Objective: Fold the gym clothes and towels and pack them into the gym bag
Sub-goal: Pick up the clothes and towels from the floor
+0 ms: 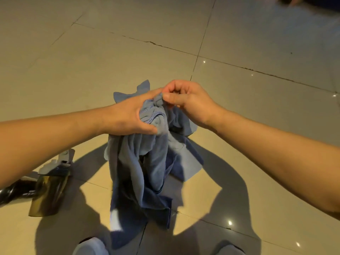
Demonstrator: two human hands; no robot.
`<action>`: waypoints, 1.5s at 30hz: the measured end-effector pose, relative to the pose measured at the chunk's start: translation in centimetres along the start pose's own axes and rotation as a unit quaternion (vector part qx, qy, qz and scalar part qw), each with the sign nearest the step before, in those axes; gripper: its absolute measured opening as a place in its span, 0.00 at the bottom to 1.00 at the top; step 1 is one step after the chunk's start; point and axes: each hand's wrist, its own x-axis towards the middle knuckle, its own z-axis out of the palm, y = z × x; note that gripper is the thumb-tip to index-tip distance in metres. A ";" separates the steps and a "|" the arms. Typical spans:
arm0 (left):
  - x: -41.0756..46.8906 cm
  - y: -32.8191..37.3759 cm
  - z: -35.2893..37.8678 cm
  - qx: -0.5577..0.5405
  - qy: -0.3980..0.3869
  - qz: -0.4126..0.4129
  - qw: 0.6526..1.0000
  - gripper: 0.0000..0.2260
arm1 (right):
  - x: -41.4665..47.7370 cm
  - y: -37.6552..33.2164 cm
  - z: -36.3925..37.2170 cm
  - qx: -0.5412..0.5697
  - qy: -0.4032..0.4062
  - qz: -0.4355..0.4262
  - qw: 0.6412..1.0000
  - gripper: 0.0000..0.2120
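A blue towel (139, 166) hangs bunched above the tiled floor, its lower end drooping toward my knees. My left hand (128, 116) grips a gathered stitched hem of it, thumb underneath. Just to the right, my right hand (185, 102) pinches the same hem between thumb and curled fingers. More blue cloth (185, 162) lies crumpled on the floor behind the hanging part. No gym bag is in view.
A dark transparent water bottle (47, 192) with a grey lid lies on its side at the lower left, next to a black glossy object (11, 192). Beige floor tiles (128, 48) stretch ahead. My knees (90, 247) show at the bottom edge.
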 end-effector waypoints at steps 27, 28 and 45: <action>-26.3 39.6 -32.1 -0.184 0.250 -0.112 0.944 0.18 | -7.3 -51.8 16.9 -0.297 -0.084 0.042 0.950 0.48; -28.3 41.6 -33.7 -0.186 0.258 -0.104 0.942 0.18 | -7.6 -54.6 18.3 -0.306 -0.077 0.026 0.948 0.48; -61.2 55.9 -48.9 -0.050 0.583 -0.182 0.790 0.09 | -8.4 -79.4 42.5 -0.140 -0.358 -0.157 0.910 0.42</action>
